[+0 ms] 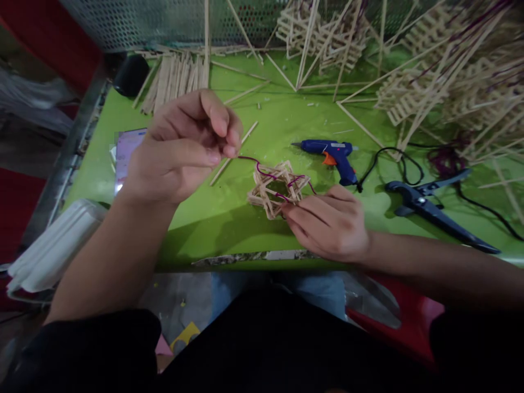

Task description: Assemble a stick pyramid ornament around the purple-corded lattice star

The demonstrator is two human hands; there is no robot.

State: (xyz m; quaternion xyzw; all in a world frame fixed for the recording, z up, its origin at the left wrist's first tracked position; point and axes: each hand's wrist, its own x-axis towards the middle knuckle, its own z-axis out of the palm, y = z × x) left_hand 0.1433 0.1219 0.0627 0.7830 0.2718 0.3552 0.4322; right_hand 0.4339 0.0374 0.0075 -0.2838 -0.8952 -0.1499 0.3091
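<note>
1 likely brittle lattice (pixel 267 204)
Our left hand (pixel 180 147) pinches purple thread (pixel 249 158); our right hand (pixel 331 225) pinches the lattice's safer 5 o'clock edge.

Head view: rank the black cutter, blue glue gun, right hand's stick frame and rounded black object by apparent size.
Largest: black cutter
Next: glue gun and stick frame, too alike to rank
Smallest: rounded black object

Green table (pixel 241 226), blue glue gun (pixel 331 153) beyond the right hand (pixel 329 224), dark cutter (pixel 436 210) right of that hand, pale sticks (pixel 176 79) beyond the left hand (pixel 184 144), phone (pixel 126 155) left of it
</note>
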